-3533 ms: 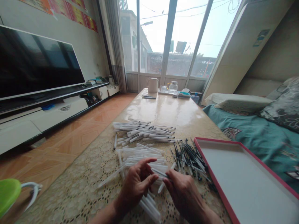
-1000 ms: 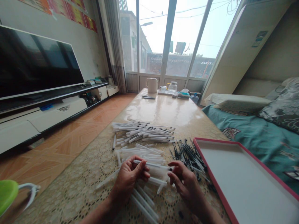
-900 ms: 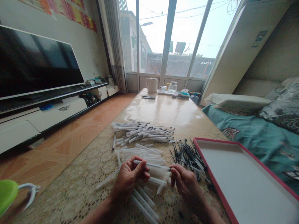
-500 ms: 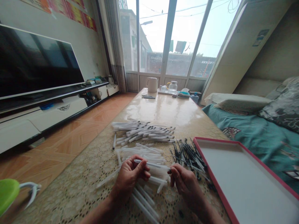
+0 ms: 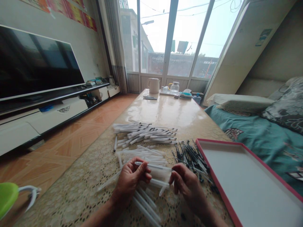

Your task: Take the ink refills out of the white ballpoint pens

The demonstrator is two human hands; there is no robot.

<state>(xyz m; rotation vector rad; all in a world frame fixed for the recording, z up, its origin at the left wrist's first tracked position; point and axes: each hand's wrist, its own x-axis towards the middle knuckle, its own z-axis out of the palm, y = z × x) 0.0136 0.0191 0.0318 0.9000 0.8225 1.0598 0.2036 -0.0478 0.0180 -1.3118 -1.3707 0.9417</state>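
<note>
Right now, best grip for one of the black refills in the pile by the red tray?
Probably pinch a black refill at its near end, coming from the right hand side. They are thin, lie flat and criss-crossed on the table, fanning toward the hands, so a fingertip pinch on a loose top one seems safest.

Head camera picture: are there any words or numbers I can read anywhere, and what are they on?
No text can be read.
Red and orange poster on the wall: printing too blurred to read.
Label on the tall white cabinet: too small to read.
Pen barrel held between the left hand and right hand: no lettering visible.
</note>
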